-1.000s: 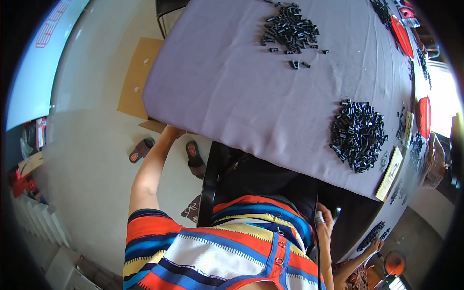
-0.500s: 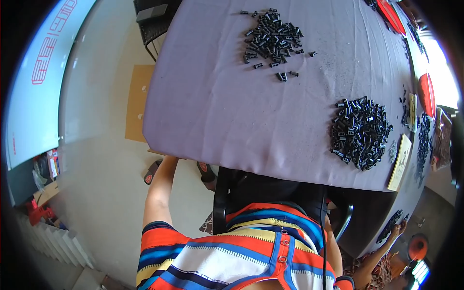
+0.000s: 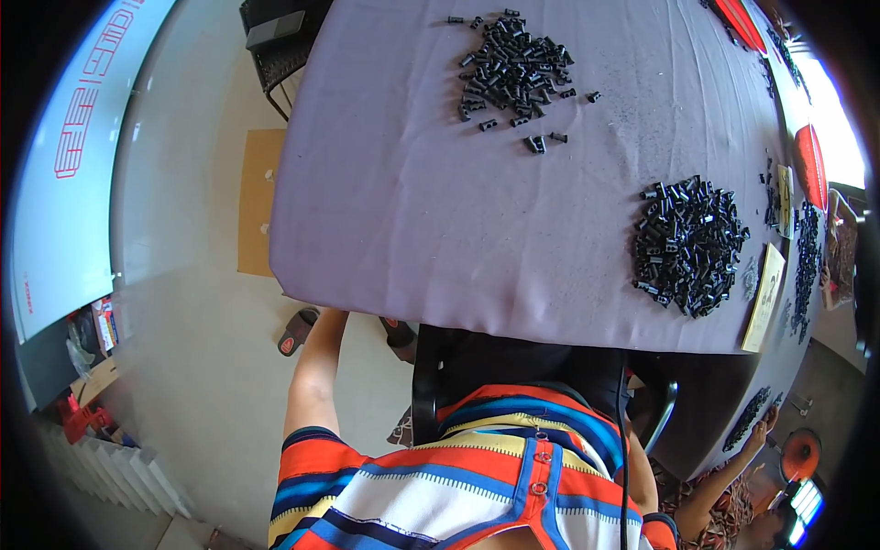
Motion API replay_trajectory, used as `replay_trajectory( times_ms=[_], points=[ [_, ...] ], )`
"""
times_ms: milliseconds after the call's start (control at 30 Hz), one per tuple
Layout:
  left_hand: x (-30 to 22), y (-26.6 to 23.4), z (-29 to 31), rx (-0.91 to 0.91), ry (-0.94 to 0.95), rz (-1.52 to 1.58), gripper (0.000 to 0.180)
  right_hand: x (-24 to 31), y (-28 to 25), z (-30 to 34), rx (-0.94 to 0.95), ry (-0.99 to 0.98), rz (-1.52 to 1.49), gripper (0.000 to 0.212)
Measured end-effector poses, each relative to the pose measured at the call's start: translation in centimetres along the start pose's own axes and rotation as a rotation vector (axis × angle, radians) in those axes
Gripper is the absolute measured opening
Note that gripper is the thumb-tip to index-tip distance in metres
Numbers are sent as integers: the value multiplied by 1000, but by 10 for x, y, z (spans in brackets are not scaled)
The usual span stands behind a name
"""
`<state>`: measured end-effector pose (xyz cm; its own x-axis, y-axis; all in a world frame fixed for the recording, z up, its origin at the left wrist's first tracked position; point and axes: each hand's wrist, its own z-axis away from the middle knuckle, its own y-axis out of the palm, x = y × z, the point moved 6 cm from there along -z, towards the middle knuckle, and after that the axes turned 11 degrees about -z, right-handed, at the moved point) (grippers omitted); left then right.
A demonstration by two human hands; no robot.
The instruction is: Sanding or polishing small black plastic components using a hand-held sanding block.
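Neither of my hands shows. My left forearm point(image 3: 314, 380) reaches forward and passes under the near left edge of the cloth-covered table point(image 3: 440, 238), which hides the hand. My right arm point(image 3: 641, 472) hangs down at my side, with its hand hidden too. Across the table lie two piles of small black tube-shaped parts: a far pile point(image 3: 518, 71) at the top middle, with a few strays round it, and a denser near pile point(image 3: 689, 247) at the right.
A yellow card point(image 3: 764, 298) lies beside the near pile. Farther right, another person's hand point(image 3: 763, 429) touches more black parts. A cardboard sheet point(image 3: 257, 206) and a black chair point(image 3: 286, 46) stand left of the table. Slippers point(image 3: 298, 332) are on the floor.
The view has shifted slightly, so my left arm and torso appear a little farther right. Both piles lie as before.
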<state>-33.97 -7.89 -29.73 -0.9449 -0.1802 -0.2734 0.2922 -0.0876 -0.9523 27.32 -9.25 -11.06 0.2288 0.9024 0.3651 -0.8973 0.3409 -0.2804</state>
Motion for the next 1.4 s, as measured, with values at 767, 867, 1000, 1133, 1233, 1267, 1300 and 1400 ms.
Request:
replay_trajectory(
  times_ms=[767,867,1000,1133,1233,1267,1300,1400],
  points=[
    [-17,-6,-7,-26,12,9,27,-6,1,-13,63,24,-72,48],
    [-17,-9,-7,-35,11,9,26,-7,3,-15,74,28,-89,48],
    [-18,-13,-6,-49,20,19,26,-9,6,-18,92,35,-110,48],
    [-20,-18,-7,-101,30,43,26,-12,5,-19,108,42,-139,48],
    [-25,-19,-6,-146,39,92,26,-14,6,-20,127,51,-147,49],
    [-27,-19,-4,-164,36,109,26,-14,5,-20,131,56,-150,49],
    [-29,-18,-3,-181,34,131,26,-14,5,-19,138,61,-147,49],
    [-37,-16,8,-220,25,180,26,-14,1,-13,148,100,-123,49]
  ],
)
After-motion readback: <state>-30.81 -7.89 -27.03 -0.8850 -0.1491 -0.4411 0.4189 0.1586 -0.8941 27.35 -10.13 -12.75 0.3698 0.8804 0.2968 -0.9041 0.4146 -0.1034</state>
